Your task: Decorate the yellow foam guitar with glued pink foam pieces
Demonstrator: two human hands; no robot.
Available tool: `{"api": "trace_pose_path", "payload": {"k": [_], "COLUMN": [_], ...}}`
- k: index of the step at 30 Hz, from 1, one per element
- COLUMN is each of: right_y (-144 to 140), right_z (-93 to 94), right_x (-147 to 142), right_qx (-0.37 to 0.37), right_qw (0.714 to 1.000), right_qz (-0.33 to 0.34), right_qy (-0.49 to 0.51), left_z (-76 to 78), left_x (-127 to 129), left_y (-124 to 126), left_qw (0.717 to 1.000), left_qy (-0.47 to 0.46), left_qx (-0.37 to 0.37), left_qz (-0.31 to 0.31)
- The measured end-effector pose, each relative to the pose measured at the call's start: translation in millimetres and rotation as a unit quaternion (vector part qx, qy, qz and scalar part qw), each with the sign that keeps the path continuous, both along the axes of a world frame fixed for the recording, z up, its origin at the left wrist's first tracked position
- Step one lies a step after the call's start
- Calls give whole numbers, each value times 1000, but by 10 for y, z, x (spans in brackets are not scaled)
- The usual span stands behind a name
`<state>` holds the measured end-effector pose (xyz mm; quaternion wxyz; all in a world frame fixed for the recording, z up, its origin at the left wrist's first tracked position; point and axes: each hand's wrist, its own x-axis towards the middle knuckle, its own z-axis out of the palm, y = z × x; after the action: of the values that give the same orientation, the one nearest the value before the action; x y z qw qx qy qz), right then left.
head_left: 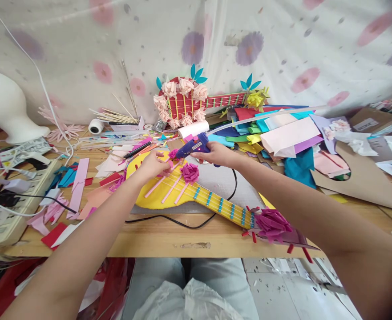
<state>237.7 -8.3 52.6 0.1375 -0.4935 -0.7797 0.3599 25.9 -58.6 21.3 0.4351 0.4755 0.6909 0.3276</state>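
A yellow paper guitar (151,195) lies across the table, its neck pointing to the lower right. Purple-pink paper flowers sit on it, a rosette (190,173) beside the strings and a larger bloom (272,223) at the head. My right hand (212,153) is closed round a blue hot glue gun (194,146), whose nozzle points left at a small magenta flower (173,154). My left hand (155,164) is closed, fingertips at that flower's left edge over the guitar body. Whatever lies between those fingertips is too small to make out.
Behind stands a red paper guitar (182,100) with pale pink roses. Coloured paper sheets (289,133) pile up at the right. A power strip (32,209) with cables is at the left. The glue gun's black cord (172,217) loops along the front of the table.
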Motion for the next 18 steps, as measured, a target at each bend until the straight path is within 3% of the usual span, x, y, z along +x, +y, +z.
{"api": "trace_pose_path", "payload": {"k": [18], "right_y": [-20], "right_z": [43], "right_x": [-76], "right_qx": [23], "right_qw": [998], "right_qz": [2], "right_qy": [-59], "left_z": [-8], "left_x": [-33], "left_y": [34], "left_qw": [1000], "left_qy": [5], "left_qx": [-11], "left_qz": [-20]}}
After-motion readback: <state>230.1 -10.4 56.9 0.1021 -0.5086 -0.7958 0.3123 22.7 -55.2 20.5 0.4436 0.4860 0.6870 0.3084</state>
